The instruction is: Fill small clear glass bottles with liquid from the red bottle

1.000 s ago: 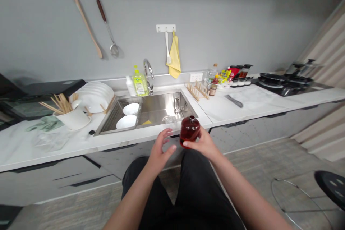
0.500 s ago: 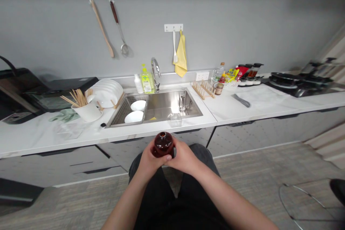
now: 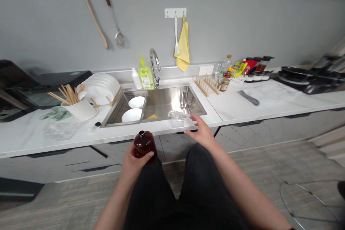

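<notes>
A dark red-brown glass bottle (image 3: 145, 145) with a short open neck is upright in my left hand (image 3: 134, 163), above my left leg in front of the counter. My right hand (image 3: 201, 131) holds nothing; its fingers are spread near the counter's front edge. Just left of those fingers stands a small clear glass (image 3: 177, 119) on the front rim of the sink (image 3: 164, 102). I cannot see a gap or contact between the hand and the glass.
White bowls (image 3: 132, 115) sit in a wire basket at the sink's left. Left of it stand plates (image 3: 101, 88) and a chopstick holder (image 3: 81, 109). A faucet (image 3: 155, 66) and green soap bottle (image 3: 145, 75) are behind. A wooden rack (image 3: 207, 85) is at right.
My right hand has let go of the bottle and moved right and up toward the clear glass, fingers opening. My left hand has carried the bottle left. The view has shifted slightly.
</notes>
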`<action>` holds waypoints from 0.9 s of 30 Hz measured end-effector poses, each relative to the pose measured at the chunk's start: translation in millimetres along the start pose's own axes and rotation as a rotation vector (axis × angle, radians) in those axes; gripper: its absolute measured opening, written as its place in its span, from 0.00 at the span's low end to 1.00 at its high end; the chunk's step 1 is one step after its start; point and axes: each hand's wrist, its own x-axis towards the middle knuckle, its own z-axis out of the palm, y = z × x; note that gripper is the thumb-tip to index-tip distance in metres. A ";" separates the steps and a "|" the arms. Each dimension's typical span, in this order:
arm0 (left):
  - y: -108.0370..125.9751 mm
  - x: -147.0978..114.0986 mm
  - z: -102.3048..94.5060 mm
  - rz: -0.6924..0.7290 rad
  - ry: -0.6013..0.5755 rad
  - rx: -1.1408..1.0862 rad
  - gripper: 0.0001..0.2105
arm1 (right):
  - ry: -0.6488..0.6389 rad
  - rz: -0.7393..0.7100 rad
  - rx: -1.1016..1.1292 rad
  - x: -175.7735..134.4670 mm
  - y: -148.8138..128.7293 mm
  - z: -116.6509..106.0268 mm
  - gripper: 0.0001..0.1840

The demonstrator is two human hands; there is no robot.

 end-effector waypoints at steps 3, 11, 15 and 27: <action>-5.8 11.5 -3.5 -0.001 -0.004 0.045 0.37 | -0.112 -0.043 -0.006 23.7 10.5 14.1 0.61; 2.5 42.9 -2.3 -0.001 0.003 0.066 0.39 | -0.186 0.045 0.098 57.1 30.5 38.8 0.64; 20.3 74.5 3.0 0.025 -0.026 0.028 0.40 | -0.181 0.011 0.151 77.8 31.8 31.5 0.51; 69.1 268.7 79.8 0.314 -0.196 0.079 0.42 | -0.325 -0.052 0.191 256.8 35.1 30.1 0.41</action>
